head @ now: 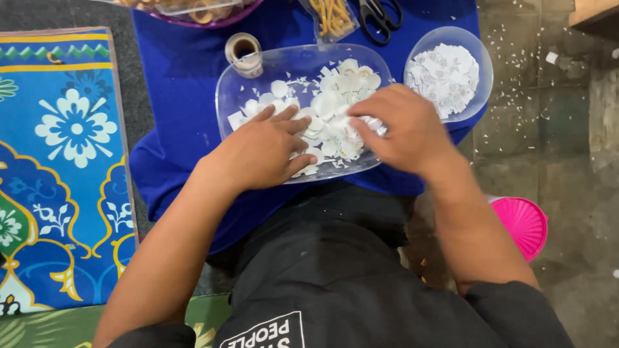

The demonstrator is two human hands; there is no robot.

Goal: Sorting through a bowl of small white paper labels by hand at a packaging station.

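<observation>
From the head camera, both hands reach into a clear oval tray (pixel 227 90) heaped with small white cut paper pieces (pixel 335 90), set on a blue cloth (pixel 180 71) in front of the seated person. The left hand (pixel 261 151) lies palm down on the near left part of the heap, fingers spread and flat on the pieces, gripping nothing that can be seen. The right hand (pixel 406 129) rests on the near right part of the heap with fingers curled toward the left hand; its fingertips are blurred, so whether it pinches a piece cannot be told. Just right of the tray stands a clear round bowl (pixel 480 64) holding smaller white scraps. Beyond the tray's far left corner sits a roll of tape (pixel 243 51), and black-handled scissors (pixel 380 16) lie at the cloth's far edge. A patterned blue mat (pixel 64 161) lies to the left, and a pink round lid (pixel 523 222) rests on the grey floor at right.
</observation>
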